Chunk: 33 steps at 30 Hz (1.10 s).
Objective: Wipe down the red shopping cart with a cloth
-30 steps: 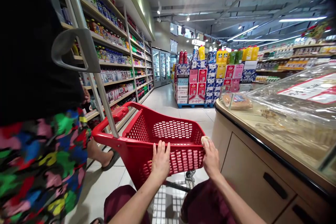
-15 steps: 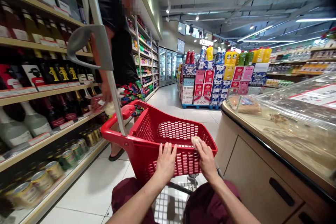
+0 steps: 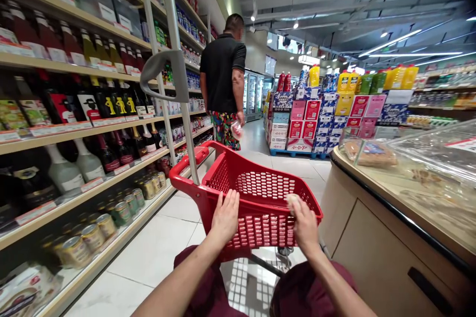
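Note:
A red plastic shopping cart basket [image 3: 260,209] with perforated walls stands in front of my knees. On its near rim my left hand [image 3: 226,214] lies flat, fingers stretched out and holding nothing. Farther right along the same rim, my right hand [image 3: 305,228] is closed around a small whitish wad that looks like a cloth [image 3: 292,200]. Most of the cloth is covered by the fingers. A metal pole [image 3: 190,146] with a grey loop handle [image 3: 181,77] rises from the cart's left side.
Shelves of bottles and cans [image 3: 92,235] line the left. A rounded display counter [image 3: 345,198] with clear covers is close on the right. A person [image 3: 223,72] in a black shirt stands ahead, carrying a small package. Stacked drink boxes [image 3: 310,119] rest on a blue pallet.
The person in black has moved forward, away from the cart. The view has turned a little left. My left hand has slid left along the rim; my right still grips the cloth.

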### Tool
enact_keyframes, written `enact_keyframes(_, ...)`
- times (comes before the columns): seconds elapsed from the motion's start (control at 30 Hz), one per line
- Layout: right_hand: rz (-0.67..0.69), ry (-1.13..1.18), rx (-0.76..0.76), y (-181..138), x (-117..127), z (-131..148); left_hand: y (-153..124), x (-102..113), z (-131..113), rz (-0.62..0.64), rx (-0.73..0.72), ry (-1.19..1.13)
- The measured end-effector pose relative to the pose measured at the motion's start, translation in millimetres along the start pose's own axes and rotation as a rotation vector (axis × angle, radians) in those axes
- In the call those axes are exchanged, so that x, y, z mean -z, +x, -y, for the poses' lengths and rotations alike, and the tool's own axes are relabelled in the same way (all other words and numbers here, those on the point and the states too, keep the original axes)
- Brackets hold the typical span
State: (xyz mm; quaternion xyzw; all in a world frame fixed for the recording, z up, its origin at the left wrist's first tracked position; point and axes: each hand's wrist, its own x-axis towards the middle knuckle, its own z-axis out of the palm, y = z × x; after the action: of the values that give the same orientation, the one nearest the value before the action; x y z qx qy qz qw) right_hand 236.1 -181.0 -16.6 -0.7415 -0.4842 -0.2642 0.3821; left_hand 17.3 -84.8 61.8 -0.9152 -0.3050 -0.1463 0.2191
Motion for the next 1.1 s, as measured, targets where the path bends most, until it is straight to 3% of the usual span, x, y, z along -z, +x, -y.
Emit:
enact_keyframes(0.1, -0.038, 0.006, -0.071, 4.3, 0.8, 1.0, -1.2, 3.7, 3.1, -0.008, 0.038, 0.003)
enact_keyframes(0.27, 0.033, 0.167, 0.225, 4.9, -11.9, 58.4, -2.2, 11.3, 16.0, -0.018, 0.005, -0.018)
enact_keyframes(0.4, 0.075, 0.093, 0.063, 4.9, -7.3, 49.9, -12.2, 16.8, 44.0, -0.087, 0.157, 0.020)
enact_keyframes(0.47, 0.072, 0.083, -0.018, 7.9, -8.2, 54.6, -17.7, 17.2, 52.8, -0.092, 0.148, 0.041)
enact_keyframes(0.67, 0.067, 0.277, 0.261, 14.3, -24.5, 131.4, -27.6, 19.2, 64.7, -0.145, 0.115, 0.050)
enact_keyframes(0.87, 0.061, 0.263, 0.128, 18.0, -22.2, 130.7, -42.6, 23.0, 75.7, -0.210, 0.126, -0.004)
enact_keyframes(1.03, 0.134, 0.458, 0.247, 47.5, -26.8, 219.6, -41.7, 26.4, 84.8, -0.361, 0.232, -0.041)
enact_keyframes(1.1, 0.145, 0.475, 0.292, 53.4, -27.2, 240.4, -39.9, 27.6, 89.9, -0.398, 0.280, -0.032)
